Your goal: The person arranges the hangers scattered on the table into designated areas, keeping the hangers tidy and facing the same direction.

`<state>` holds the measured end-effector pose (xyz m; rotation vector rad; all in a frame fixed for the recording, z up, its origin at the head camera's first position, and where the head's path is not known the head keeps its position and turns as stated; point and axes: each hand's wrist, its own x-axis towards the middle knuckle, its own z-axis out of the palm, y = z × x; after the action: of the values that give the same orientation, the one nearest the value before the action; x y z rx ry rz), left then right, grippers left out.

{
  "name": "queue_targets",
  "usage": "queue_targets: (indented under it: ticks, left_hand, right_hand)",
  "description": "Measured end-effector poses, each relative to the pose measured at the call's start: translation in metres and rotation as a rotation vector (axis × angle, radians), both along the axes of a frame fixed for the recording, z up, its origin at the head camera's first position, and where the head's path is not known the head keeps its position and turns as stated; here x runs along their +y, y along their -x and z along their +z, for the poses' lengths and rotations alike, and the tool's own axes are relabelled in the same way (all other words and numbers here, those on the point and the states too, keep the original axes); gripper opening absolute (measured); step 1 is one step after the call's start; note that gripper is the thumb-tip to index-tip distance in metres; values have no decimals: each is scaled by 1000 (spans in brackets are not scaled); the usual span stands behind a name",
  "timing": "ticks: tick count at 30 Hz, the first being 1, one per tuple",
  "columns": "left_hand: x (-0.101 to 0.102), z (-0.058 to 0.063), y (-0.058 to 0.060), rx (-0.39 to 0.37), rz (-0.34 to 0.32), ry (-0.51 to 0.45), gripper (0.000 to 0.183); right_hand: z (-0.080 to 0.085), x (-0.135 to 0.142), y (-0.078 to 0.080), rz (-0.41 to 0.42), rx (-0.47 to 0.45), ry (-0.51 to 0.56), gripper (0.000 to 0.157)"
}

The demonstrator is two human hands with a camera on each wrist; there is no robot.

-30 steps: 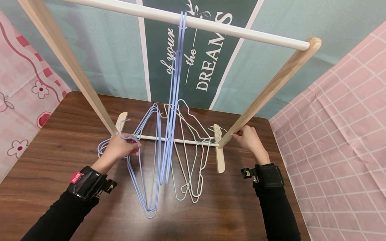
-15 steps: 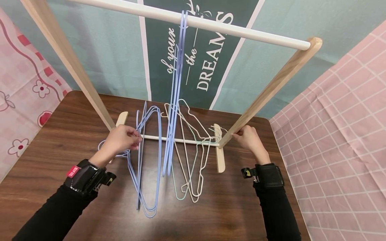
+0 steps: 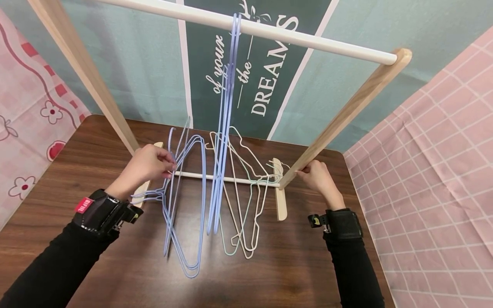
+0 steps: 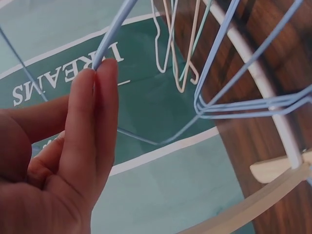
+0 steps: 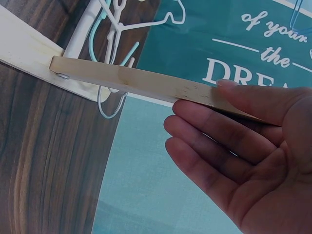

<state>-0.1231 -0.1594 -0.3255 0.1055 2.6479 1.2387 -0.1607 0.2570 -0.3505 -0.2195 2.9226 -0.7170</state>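
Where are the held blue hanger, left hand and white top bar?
Held blue hanger (image 4: pixel 115 33), left wrist view: bare wire.
Left hand (image 3: pixel 147 164), head view: its back.
White top bar (image 3: pixel 308 40), head view: bare right stretch.

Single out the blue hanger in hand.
The blue hanger pinched by the left hand; the other blue hangers lie in a stack or hang from the top bar.
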Motion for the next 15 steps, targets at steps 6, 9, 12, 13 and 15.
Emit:
queue_targets:
  ticks: [6,9,12,13,15]
  left_hand:
    - [-8,12,2,-7,28,-88,14]
    - [-12,20,3,9,40,-101,15]
    - [-13,28,4,4,47,-121,17]
    - [-13,31,5,3,55,-118,17]
    - [-12,37,7,4,64,-114,16]
  right_hand:
    - [0,0,0,4,3,0,21]
    - [1,0,0,4,-2,4,21]
    - [1,0,0,2,-5,3,21]
    - [1,0,0,3,-2,2,21]
    - [1,0,0,2,1,4,21]
